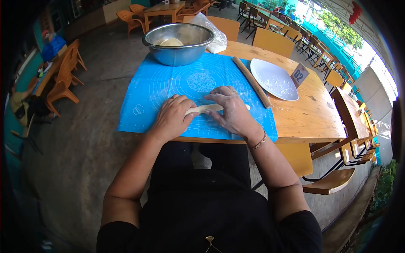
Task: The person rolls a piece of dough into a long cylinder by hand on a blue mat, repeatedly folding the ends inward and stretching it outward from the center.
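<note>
A pale strip of dough (204,109) lies across the blue baking mat (147,90), near its front edge. My left hand (174,117) covers the strip's left end, with the thumb below it and the fingers curled over. Flour whitens my right hand (233,110), whose thumb and fingers close around the strip's right part. A bit of dough shows past the right hand's far side. Beyond the hands, a steel bowl (179,55) stands on the mat's back edge with a round lump of dough (171,42) inside.
A wooden rolling pin (252,82) rests along the mat's right side. Beside it are a white floured plate (274,81) and a number 02 card (298,75) on the wooden table (314,114). Behind the bowl sits a plastic bag (216,36). Chairs and tables stand around.
</note>
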A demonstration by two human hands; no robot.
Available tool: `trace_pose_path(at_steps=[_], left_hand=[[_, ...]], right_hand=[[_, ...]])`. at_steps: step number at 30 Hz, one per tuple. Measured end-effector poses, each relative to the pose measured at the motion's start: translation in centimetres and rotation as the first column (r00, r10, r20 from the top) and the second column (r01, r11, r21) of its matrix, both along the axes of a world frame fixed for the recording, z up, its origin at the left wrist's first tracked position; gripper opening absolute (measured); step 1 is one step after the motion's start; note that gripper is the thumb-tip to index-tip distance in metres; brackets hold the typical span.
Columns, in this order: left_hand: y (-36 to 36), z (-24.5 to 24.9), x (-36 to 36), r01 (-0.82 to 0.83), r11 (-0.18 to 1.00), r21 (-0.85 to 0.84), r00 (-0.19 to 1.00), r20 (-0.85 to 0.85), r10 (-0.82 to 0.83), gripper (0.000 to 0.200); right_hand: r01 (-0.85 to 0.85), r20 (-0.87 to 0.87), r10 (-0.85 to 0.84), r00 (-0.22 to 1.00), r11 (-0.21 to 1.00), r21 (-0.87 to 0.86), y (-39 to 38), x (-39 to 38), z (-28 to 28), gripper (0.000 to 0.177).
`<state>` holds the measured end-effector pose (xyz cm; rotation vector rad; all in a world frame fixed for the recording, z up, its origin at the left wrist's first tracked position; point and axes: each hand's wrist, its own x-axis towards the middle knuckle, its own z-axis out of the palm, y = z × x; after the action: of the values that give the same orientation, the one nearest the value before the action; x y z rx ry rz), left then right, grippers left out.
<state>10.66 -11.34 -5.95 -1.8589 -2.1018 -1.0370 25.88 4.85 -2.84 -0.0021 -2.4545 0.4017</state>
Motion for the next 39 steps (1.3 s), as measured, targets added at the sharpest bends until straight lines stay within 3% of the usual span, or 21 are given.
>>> trace_pose_path(at_steps=[1, 2, 6, 8, 10, 15, 21, 23, 27, 29, 34, 37, 39], left_hand=[[0.1, 0.0, -0.1, 0.0, 1.0, 0.001, 1.0, 0.002, 0.0, 0.017], [0.1, -0.1, -0.2, 0.015, 1.0, 0.023, 1.0, 0.005, -0.016, 0.016], [0.4, -0.7, -0.8, 0.005, 0.999, 0.047, 1.0, -0.027, -0.004, 0.015], [0.4, -0.7, -1.0, -0.012, 1.0, 0.021, 1.0, -0.011, 0.012, 0.017], [0.4, -0.5, -0.9, -0.029, 1.0, -0.008, 1.0, 0.005, 0.029, 0.018], [0.5, -0.3, -0.9, -0.005, 0.999, 0.043, 0.976, 0.217, -0.004, 0.019], [-0.1, -0.1, -0.7, -0.014, 1.0, 0.004, 0.952, 0.306, 0.012, 0.036], [-0.1, -0.4, -0.9, -0.013, 0.999, -0.033, 0.943, 0.333, 0.023, 0.043], [-0.4, -0.1, -1.2, 0.006, 0.998, -0.062, 0.942, 0.335, 0.015, 0.043], [-0.4, 0.0, -1.5, 0.011, 0.999, -0.036, 0.978, 0.206, -0.003, 0.044], [-0.3, 1.5, -2.0, 0.032, 0.993, -0.115, 0.965, 0.262, 0.0, 0.048], [-0.3, 2.5, -2.2, 0.094, 0.987, -0.133, 0.977, 0.204, -0.066, 0.045], [-0.4, 2.6, -2.6, 0.129, 0.98, -0.152, 0.991, 0.049, -0.122, 0.037]], right_hand=[[-0.086, 0.06, 0.087, 0.994, 0.996, -0.007, -0.4, -0.7, 0.1, 0.029], [-0.069, 0.151, 0.071, 0.986, 0.997, -0.014, -0.8, -1.3, 0.4, 0.034], [-0.117, 0.217, 0.122, 0.969, 0.993, -0.035, -0.2, -3.8, -0.2, 0.031], [-0.132, 0.22, 0.185, 0.958, 0.963, -0.235, 0.2, -4.4, -0.1, 0.028], [-0.145, 0.224, 0.214, 0.951, 0.946, -0.29, 0.7, -4.6, -0.4, 0.029], [-0.124, 0.294, 0.252, 0.922, 0.912, -0.39, 1.3, -4.8, -0.5, 0.032], [-0.156, 0.28, 0.257, 0.925, 0.929, -0.335, 1.6, -4.5, -1.0, 0.025], [-0.291, 0.104, 0.334, 0.937, 0.91, -0.295, 1.6, -4.6, -1.7, 0.022], [-0.292, 0.045, 0.306, 0.951, 0.937, -0.192, 1.0, -4.6, -1.9, 0.017], [-0.275, 0.073, 0.292, 0.954, 0.944, -0.183, 0.9, -4.4, -2.2, 0.019], [-0.186, 0.184, 0.197, 0.963, 0.98, -0.075, 0.3, -3.5, -0.9, 0.024], [-0.182, 0.222, 0.174, 0.959, 0.983, 0.014, 0.6, -3.8, -0.9, 0.024], [-0.202, 0.245, 0.184, 0.952, 0.978, 0.052, 0.8, -3.8, -0.9, 0.025]])
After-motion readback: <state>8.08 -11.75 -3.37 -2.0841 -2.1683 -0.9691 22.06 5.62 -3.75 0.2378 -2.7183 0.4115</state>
